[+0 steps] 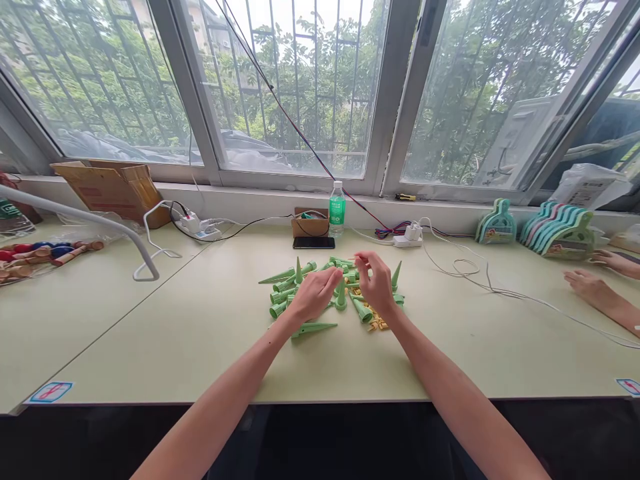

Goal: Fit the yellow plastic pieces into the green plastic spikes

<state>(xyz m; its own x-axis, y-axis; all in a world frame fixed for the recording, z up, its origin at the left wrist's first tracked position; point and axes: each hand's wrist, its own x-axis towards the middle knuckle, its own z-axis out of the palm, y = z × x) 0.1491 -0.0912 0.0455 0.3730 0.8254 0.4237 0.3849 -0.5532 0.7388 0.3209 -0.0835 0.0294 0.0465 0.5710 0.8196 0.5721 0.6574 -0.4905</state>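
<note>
My left hand point(316, 295) is closed above a pile of green plastic cone-shaped spikes, and what its fingers hold is hidden. Just under its fingertips a green spike point(341, 297) stands point up; I cannot tell whether they touch. My right hand point(376, 285) is curled with thumb and fingertips pinched over the right part of the pile, on something too small to make out. Small yellow plastic pieces point(379, 321) lie below it, beside a green spike point(362, 311) on its side. Another long green spike point(317, 327) lies in front of my left hand.
Behind the pile are a black phone point(313, 243), a small cardboard box point(303, 228) and a green-labelled bottle point(337, 212). Cables and a power strip point(407, 239) lie to the right. A co-worker's hand point(587, 288) rests at far right, near teal plastic pieces point(555, 230).
</note>
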